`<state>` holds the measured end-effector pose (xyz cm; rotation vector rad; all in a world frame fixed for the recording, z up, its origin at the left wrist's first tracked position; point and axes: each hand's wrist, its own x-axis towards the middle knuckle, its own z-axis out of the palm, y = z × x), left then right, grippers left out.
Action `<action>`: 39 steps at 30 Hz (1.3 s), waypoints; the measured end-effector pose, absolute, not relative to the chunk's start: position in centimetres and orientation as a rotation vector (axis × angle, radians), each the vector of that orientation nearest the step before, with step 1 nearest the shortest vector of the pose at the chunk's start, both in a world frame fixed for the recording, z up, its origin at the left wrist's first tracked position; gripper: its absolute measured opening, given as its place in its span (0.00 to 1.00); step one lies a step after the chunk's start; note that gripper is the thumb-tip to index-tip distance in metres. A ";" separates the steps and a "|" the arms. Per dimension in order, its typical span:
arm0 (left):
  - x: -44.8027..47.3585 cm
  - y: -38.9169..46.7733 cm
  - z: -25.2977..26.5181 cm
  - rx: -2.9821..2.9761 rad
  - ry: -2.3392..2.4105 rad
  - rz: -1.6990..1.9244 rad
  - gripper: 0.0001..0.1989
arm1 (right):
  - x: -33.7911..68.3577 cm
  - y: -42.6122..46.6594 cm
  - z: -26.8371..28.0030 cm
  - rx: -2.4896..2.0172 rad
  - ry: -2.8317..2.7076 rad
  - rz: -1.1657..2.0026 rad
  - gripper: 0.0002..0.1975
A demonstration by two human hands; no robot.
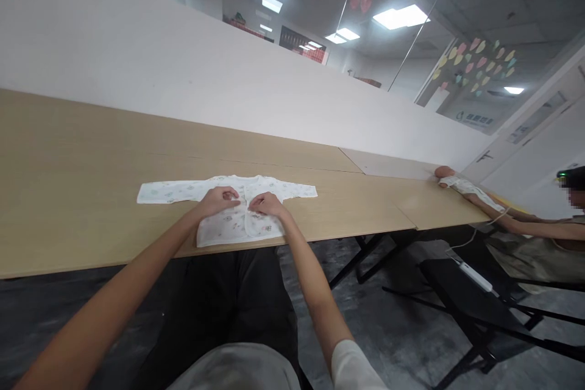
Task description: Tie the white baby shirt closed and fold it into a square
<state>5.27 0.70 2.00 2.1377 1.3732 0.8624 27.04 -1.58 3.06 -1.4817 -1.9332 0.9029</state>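
A white long-sleeved baby shirt [223,225] with small prints lies spread flat on the wooden table, both sleeves stretched out sideways. Its hem is near the table's front edge. At the front opening, my left hand [219,202] has its fingers curled together on the cloth, left of the middle. Just across the opening, my right hand [266,204] pinches the fabric at the edge of the front panel. The fingertips of both hands are close together but apart. Whatever small fastening may lie under them is too small to make out.
The tan table [91,158] runs along a low white partition [183,79] with glass above. At the far right, another person's arms [525,225] reach toward a doll [444,173] in light clothing. Below, a black folding chair [461,292] carries a white power strip [475,276].
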 end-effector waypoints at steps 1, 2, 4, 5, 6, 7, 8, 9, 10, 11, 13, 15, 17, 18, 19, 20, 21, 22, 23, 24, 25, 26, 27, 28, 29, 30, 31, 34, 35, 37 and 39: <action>4.4 1.5 2.3 2.159 1.465 0.879 0.21 | 27.6 -0.6 3.5 -1.527 -1.924 0.837 0.03; 3.5 2.3 2.7 2.182 1.576 0.884 0.21 | 28.2 0.5 3.8 -1.585 -1.899 0.728 0.05; 1.3 3.7 3.1 2.210 1.808 0.827 0.22 | 29.6 2.4 4.4 -1.714 -1.854 0.473 0.09; 0.2 4.2 3.2 2.201 1.913 0.771 0.23 | 30.3 3.3 4.5 -1.778 -1.861 0.375 0.11; -0.8 4.5 3.2 2.188 1.991 0.706 0.24 | 31.0 3.9 4.5 -1.841 -1.889 0.303 0.13; -1.8 4.7 3.0 2.179 2.044 0.641 0.25 | 31.6 4.4 4.5 -1.902 -1.928 0.245 0.14; -2.6 4.7 2.8 2.185 2.067 0.583 0.26 | 32.1 4.6 4.5 -1.952 -1.970 0.187 0.15; -3.3 4.6 2.6 2.204 2.071 0.531 0.26 | 32.6 4.7 4.4 -1.986 -2.015 0.129 0.15; -3.9 4.5 2.3 2.229 2.064 0.485 0.27 | 33.0 4.7 4.4 -2.008 -2.063 0.076 0.15; -4.3 4.4 2.2 2.250 2.047 0.446 0.27 | 33.3 4.5 4.5 -2.023 -2.114 0.036 0.15; -4.8 4.2 2.2 2.279 1.983 0.385 0.25 | 33.9 4.1 4.8 -2.033 -2.214 -0.001 0.14; -4.9 4.3 3.1 2.298 1.910 0.321 0.23 | 34.5 3.8 5.6 -2.022 -2.290 0.012 0.14; -4.6 4.8 5.0 2.320 1.900 0.252 0.21 | 35.1 4.0 6.9 -1.995 -2.319 0.010 0.15; -4.5 5.0 6.3 2.325 1.934 0.231 0.21 | 35.3 4.3 7.8 -1.987 -2.307 -0.012 0.15; -4.3 5.2 7.9 2.333 1.975 0.236 0.21 | 35.6 4.6 9.0 -1.987 -2.274 -0.050 0.15; -4.1 5.3 9.7 2.350 2.022 0.285 0.22 | 35.8 4.9 10.2 -1.984 -2.221 -0.109 0.15; -3.9 5.2 11.5 2.367 2.077 0.381 0.22 | 35.9 5.2 11.6 -1.965 -2.150 -0.189 0.16; -3.7 5.0 13.2 2.377 2.137 0.497 0.25 | 36.1 5.5 12.9 -1.925 -2.072 -0.274 0.16; -3.6 4.6 14.8 2.397 2.188 0.667 0.29 | 36.4 5.7 14.1 -1.851 -2.000 -0.361 0.17; -3.6 4.1 16.0 2.396 2.246 0.848 0.33 | 36.7 5.9 15.2 -1.752 -1.939 -0.444 0.18; -3.6 3.6 16.9 2.412 2.268 1.022 0.35 | 37.0 5.9 15.9 -1.642 -1.903 -0.511 0.20; -3.7 3.0 17.2 2.437 2.274 1.157 0.36 | 37.4 5.8 16.3 -1.545 -1.887 -0.562 0.21; -3.9 2.3 17.0 2.484 2.263 1.215 0.36 | 37.9 5.5 16.3 -1.472 -1.897 -0.593 0.22; -4.2 1.7 16.3 2.553 2.234 1.194 0.36 | 38.4 5.1 15.8 -1.426 -1.938 -0.603 0.22; -4.7 1.1 15.2 2.629 2.198 1.098 0.34 | 38.8 4.5 15.0 -1.405 -2.004 -0.596 0.21; -5.2 0.6 13.7 2.710 2.145 0.936 0.32 | 39.3 3.7 13.9 -1.402 -2.094 -0.572 0.19; -5.8 0.0 11.9 2.771 2.081 0.756 0.29 | 39.7 2.8 12.6 -1.403 -2.203 -0.533 0.17; -7.6 -1.7 6.5 2.884 1.817 0.329 0.18 | 40.8 -0.6 8.4 -1.369 -2.524 -0.395 0.15; -8.2 -2.2 5.0 2.896 1.756 0.285 0.17 | 41.0 -1.8 7.1 -1.354 -2.599 -0.373 0.16; -9.2 -3.1 2.8 2.869 1.749 0.219 0.16 | 41.4 -3.8 5.1 -1.371 -2.691 -0.367 0.16; -10.1 -3.7 1.5 2.814 1.812 0.236 0.18 | 41.7 -5.2 3.7 -1.428 -2.691 -0.392 0.14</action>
